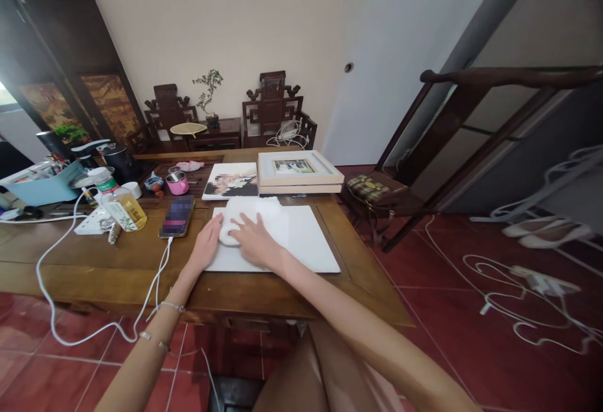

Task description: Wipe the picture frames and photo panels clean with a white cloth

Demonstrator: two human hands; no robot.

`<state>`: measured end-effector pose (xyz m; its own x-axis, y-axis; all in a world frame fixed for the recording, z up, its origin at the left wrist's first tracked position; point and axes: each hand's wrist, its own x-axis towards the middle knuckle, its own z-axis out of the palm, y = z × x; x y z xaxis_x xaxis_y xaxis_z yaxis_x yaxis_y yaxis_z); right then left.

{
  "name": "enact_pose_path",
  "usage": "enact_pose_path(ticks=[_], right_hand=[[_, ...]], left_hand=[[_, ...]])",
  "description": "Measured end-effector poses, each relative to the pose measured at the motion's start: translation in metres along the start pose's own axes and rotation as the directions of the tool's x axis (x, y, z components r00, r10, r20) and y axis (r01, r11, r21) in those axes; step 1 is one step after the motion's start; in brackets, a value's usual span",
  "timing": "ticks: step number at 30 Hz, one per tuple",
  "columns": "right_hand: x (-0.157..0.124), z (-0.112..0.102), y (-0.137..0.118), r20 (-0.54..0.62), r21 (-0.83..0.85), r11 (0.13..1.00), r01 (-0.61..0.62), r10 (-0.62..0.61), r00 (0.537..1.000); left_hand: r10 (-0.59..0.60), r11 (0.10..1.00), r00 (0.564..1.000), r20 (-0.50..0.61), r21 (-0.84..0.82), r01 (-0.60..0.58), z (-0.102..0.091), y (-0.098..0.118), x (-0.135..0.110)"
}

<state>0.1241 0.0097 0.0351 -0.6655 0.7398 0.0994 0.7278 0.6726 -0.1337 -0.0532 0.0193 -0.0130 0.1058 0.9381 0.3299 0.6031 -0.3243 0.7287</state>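
Note:
A white cloth (264, 209) lies bunched on a flat white board (311, 242) at the front of the wooden table. With fingers spread, my right hand (254, 239) presses flat on the cloth. My left hand (207, 242) rests along the board's left edge, its fingers stretched out beside the cloth. Behind the board lie a photo print (230, 181) and a stack of pale frames (301, 173), the top one holding a small picture. The part of the board beneath the cloth is hidden.
Left of the board are a phone (177, 217) on a white cable (51, 311), a bottle of yellow liquid (125, 208), a pink cup (177, 183) and a blue bin (42, 186). A wooden chair with a bag (370, 192) stands right, near cables (522, 299) on the floor.

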Motion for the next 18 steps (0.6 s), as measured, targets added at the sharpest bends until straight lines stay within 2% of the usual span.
enact_pose_path(ticks=[4, 7, 9, 12, 15, 18], right_hand=[[-0.028, 0.002, -0.021, 0.0, 0.028, 0.971, 0.237, -0.237, 0.971], [-0.059, -0.003, -0.025, 0.035, 0.075, 0.944, 0.323, -0.326, 0.945], [-0.075, -0.009, -0.021, 0.065, 0.097, 0.953, 0.286, -0.293, 0.954], [-0.082, -0.019, -0.006, 0.097, 0.091, 0.986, 0.137, -0.146, 0.985], [-0.061, -0.023, 0.015, 0.083, 0.057, 0.998, 0.025, -0.03, 0.996], [-0.018, -0.019, 0.031, 0.031, 0.046, 0.998, -0.041, 0.04, 0.999]], left_hand=[[-0.001, 0.997, 0.998, -0.056, -0.082, -0.003, -0.003, 0.009, -0.001], [-0.011, 0.999, 1.0, -0.003, -0.031, 0.011, -0.001, 0.01, -0.002], [-0.014, 0.999, 0.998, 0.066, 0.038, 0.012, 0.001, 0.008, -0.002], [0.019, 0.989, 0.987, 0.16, 0.142, -0.042, 0.003, 0.004, -0.002], [0.065, 0.971, 0.979, 0.194, 0.214, -0.107, 0.004, -0.001, -0.001], [0.077, 0.966, 0.977, 0.197, 0.229, -0.122, 0.004, -0.002, -0.001]])
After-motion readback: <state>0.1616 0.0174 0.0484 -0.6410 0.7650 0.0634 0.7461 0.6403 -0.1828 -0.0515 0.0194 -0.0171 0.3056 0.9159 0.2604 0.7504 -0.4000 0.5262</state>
